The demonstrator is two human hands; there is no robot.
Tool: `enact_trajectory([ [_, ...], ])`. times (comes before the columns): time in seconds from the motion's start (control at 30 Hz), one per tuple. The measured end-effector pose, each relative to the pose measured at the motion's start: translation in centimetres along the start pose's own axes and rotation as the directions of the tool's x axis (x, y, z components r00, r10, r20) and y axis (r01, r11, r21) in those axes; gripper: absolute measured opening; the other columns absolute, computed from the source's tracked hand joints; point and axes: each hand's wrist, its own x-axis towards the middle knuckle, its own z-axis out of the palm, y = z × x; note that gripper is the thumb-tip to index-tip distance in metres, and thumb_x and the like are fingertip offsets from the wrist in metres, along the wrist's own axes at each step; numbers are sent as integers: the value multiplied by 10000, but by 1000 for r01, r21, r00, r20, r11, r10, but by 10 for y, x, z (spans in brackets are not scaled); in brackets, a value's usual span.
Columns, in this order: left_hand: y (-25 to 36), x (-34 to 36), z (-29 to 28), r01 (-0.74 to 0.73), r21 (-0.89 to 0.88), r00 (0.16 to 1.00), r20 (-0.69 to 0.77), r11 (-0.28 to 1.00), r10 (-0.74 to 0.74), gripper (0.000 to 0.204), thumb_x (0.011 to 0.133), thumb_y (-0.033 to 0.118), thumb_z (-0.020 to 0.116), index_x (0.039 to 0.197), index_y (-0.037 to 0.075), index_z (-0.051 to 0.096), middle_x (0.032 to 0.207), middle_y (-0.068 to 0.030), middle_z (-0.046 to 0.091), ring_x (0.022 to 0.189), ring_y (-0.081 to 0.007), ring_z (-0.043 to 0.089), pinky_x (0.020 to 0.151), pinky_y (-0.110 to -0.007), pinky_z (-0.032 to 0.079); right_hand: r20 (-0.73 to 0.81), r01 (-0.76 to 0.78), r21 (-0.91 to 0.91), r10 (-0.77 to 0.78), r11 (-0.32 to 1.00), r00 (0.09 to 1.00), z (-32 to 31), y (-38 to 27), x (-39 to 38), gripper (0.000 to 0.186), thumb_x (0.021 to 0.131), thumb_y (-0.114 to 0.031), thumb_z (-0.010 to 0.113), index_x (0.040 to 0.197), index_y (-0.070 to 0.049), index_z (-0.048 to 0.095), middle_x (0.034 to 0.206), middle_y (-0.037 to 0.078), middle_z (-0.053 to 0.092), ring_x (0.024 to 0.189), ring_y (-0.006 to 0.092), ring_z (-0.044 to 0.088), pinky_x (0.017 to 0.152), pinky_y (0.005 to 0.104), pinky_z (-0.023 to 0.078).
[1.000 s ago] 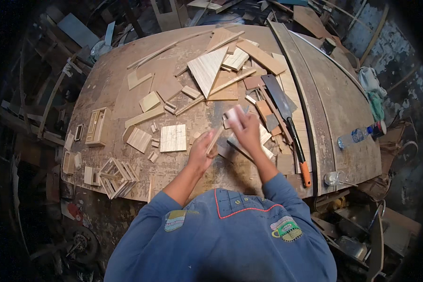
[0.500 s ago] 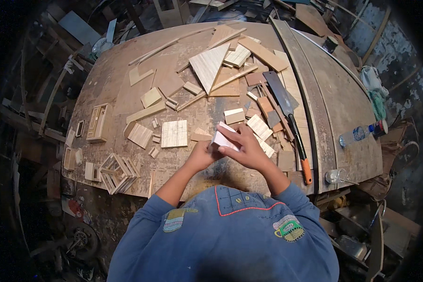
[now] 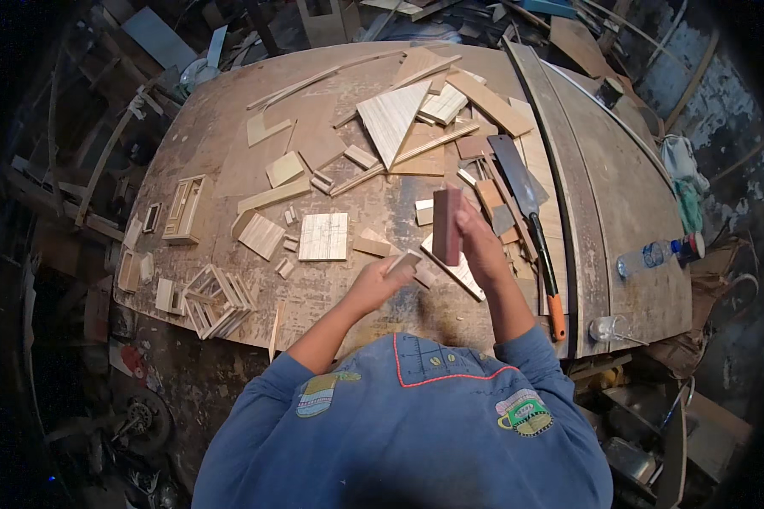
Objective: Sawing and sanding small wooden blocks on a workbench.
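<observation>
My right hand (image 3: 477,233) is closed on a reddish-brown sanding block (image 3: 447,225), held upright above the bench. To its left, my left hand (image 3: 377,284) grips a small pale wooden piece (image 3: 405,262), blurred by motion. The two hands are apart. Under the sanding block lies a light wood board (image 3: 458,273), partly covered by it and the right hand. A square striped wooden panel (image 3: 323,237) rests left of my hands, with a small wood offcut (image 3: 371,244) beside it.
A handsaw (image 3: 518,182) with a black and orange handle lies at right, near a plastic bottle (image 3: 643,257) and glass jar (image 3: 604,328). Wood offcuts (image 3: 392,119) pile up at the back. Small wooden frames (image 3: 218,301) and a miniature cabinet (image 3: 186,209) stand at left.
My hands have separated. The right one has moved up and right with the block, whose reddish-brown side now shows instead of a pale face. The view has shifted slightly.
</observation>
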Motion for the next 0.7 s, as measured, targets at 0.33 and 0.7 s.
enact_trajectory([
  [0.33,-22,14,-12,134,-619,988,23,774,-153,234,984,316,513,1000,83,506,738,-20,555,642,-148,595,612,-301,516,24,-87,81,85,993,996,9,41,-4,561,928,-365,542,1419,-115,439,1188,89,560,983,198,569,859,333,483],
  [0.7,-45,15,-7,132,-595,980,-40,793,-193,296,999,315,423,1137,101,573,818,30,555,628,-68,492,482,-232,381,15,284,-748,-413,600,911,36,55,2,598,744,-366,730,1280,-138,596,1128,257,491,1037,394,480,906,455,425],
])
